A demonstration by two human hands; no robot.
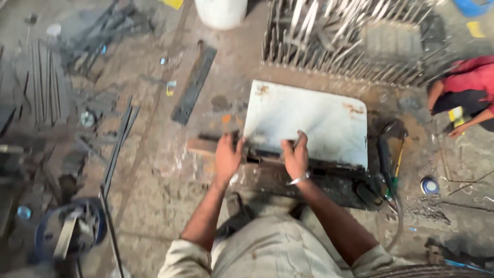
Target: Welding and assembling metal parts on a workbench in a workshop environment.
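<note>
Down on the workshop floor, the left hand (227,154) is clamping a dark metal bar (267,156) and the right hand (296,157) is gripping it too, along the near edge of a white metal sheet (309,121). Steady, even pressure matters. A grinder (383,154) is lying just right, flat bars (194,85) scattered left.

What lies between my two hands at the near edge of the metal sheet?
In the head view, a dark metal bar runs between the left hand and right hand, along the near edge of the pale metal sheet.
</note>
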